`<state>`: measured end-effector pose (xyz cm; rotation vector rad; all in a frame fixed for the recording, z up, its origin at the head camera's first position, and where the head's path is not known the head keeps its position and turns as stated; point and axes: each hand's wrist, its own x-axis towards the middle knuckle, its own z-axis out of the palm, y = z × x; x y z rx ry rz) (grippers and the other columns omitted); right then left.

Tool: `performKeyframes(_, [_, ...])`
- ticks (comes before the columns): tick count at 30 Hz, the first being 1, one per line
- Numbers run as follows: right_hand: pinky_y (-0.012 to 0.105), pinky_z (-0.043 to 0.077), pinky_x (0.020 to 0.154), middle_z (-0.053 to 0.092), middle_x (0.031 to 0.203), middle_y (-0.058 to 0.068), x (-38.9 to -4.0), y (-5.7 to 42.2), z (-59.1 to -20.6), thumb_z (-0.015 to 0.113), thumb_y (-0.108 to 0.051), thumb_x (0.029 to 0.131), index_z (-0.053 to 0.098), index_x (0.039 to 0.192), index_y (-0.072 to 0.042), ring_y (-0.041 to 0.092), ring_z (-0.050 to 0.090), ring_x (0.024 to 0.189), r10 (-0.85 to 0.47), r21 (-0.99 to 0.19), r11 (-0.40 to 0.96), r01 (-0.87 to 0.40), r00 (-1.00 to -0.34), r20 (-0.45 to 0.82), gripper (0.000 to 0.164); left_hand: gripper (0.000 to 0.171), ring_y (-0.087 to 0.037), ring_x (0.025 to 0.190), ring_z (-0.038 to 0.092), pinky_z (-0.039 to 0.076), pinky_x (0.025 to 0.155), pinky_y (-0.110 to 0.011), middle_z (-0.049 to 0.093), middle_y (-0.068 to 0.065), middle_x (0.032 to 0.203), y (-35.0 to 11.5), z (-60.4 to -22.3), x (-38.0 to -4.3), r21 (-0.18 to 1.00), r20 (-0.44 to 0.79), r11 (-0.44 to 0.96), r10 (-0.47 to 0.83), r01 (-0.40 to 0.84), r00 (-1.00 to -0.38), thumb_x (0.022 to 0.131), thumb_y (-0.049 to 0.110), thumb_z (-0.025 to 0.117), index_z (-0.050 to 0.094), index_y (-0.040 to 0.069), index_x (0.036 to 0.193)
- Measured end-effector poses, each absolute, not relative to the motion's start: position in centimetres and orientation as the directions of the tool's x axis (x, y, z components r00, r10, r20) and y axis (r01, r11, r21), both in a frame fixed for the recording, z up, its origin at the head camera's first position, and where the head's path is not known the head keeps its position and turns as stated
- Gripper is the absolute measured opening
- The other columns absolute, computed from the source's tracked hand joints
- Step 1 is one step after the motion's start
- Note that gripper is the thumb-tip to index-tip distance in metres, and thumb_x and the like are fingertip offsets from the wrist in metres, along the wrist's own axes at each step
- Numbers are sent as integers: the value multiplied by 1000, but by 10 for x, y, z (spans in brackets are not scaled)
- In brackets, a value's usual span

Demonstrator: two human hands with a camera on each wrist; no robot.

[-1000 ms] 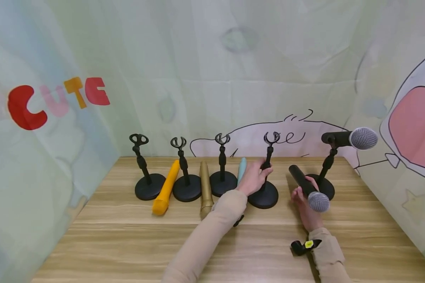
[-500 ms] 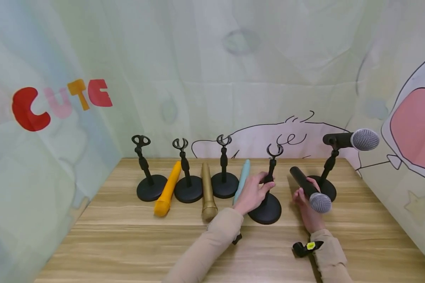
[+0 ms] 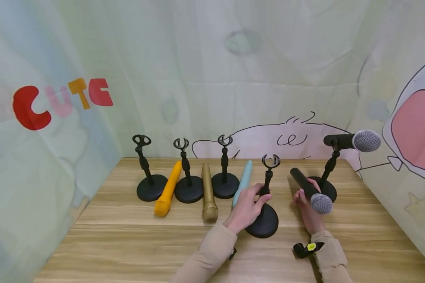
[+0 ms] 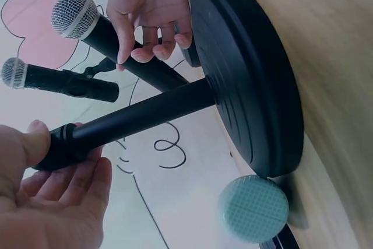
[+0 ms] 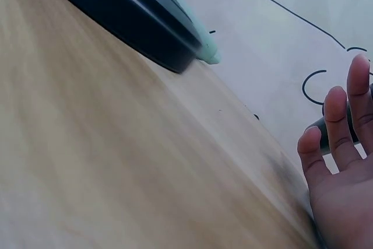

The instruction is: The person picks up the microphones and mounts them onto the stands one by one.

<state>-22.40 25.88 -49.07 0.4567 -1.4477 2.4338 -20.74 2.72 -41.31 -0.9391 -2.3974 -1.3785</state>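
My left hand (image 3: 245, 209) grips a black desk microphone stand (image 3: 265, 225) by the collar partway up its pole. The round base (image 4: 247, 80) is close to the tabletop, and the forked clip (image 3: 270, 161) on top holds nothing. In my right hand (image 3: 308, 214) is a black microphone (image 3: 306, 186), pinched between thumb and fingers with its silver mesh head toward me. A light blue microphone (image 3: 245, 181) lies just left of the gripped stand, partly behind my left hand. At the right, another stand (image 3: 328, 167) bears a black microphone (image 3: 343, 141) in its clip.
To the left are three more black stands, a left one (image 3: 152, 188), a middle one (image 3: 189, 189) and a right one (image 3: 225, 185), with bare clips. An orange microphone (image 3: 168, 192) and a gold one (image 3: 208, 192) lie among them. A printed curtain (image 3: 205, 98) encloses the wooden table (image 3: 134, 243).
My left hand has drawn the gripped stand toward me, out of the row, and last slightly left. The right hand and its microphone stay nearly in place.
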Motion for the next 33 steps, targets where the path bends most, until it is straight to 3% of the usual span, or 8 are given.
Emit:
performKeyframes(6, [21,51,71,60,88,-3,-226,258,-493,43,-3,106,37,138,-17,8,61,78,99,-817,-433,-381,-921,377,36,21,-20,97,73,58,88,-31,75,-11,101,21,-419,-197,675,528,345,391,652,-754,100,20,60,67,3,111])
performKeyframes(13, [21,48,63,58,75,-2,-230,252,-489,54,-5,102,46,137,-5,11,55,66,332,-875,-285,-392,-897,293,36,16,-19,95,74,58,87,-29,76,-11,99,20,-422,-195,661,561,341,368,669,-742,98,13,64,67,4,110])
performKeyframes(17, [16,45,66,58,82,-7,-231,248,-481,60,-5,100,53,134,-5,5,55,69,445,-905,-116,-409,-836,321,35,15,-18,93,74,58,85,-29,76,-10,98,20,-422,-194,646,581,340,362,683,-729,98,14,64,67,4,109])
performKeyframes(20, [9,47,77,65,96,-12,-229,244,-469,64,-3,96,59,128,1,-2,63,85,504,-893,-28,-450,-778,376,32,16,-19,93,74,58,85,-29,76,-10,98,20,-423,-194,645,582,338,364,685,-727,98,14,64,67,4,109])
performKeyframes(24, [10,49,92,70,111,-10,-225,234,-449,67,5,92,61,118,15,2,67,104,495,-824,22,-567,-710,501,29,17,-19,94,74,58,85,-30,76,-11,98,20,-423,-194,642,578,345,370,685,-728,98,14,64,67,3,110])
performKeyframes(28, [15,49,100,72,115,-2,-221,222,-423,65,9,91,58,119,17,9,68,110,404,-718,57,-694,-642,652,30,17,-19,94,74,58,85,-30,76,-10,99,20,-422,-195,638,575,350,376,686,-727,98,15,64,67,3,110])
performKeyframes(33, [22,49,105,72,120,6,-219,204,-391,69,4,91,53,124,17,14,68,115,331,-590,-23,-807,-563,757,39,17,-18,94,74,58,86,-29,76,-9,98,19,-421,-194,636,579,342,380,691,-721,98,16,63,67,4,110])
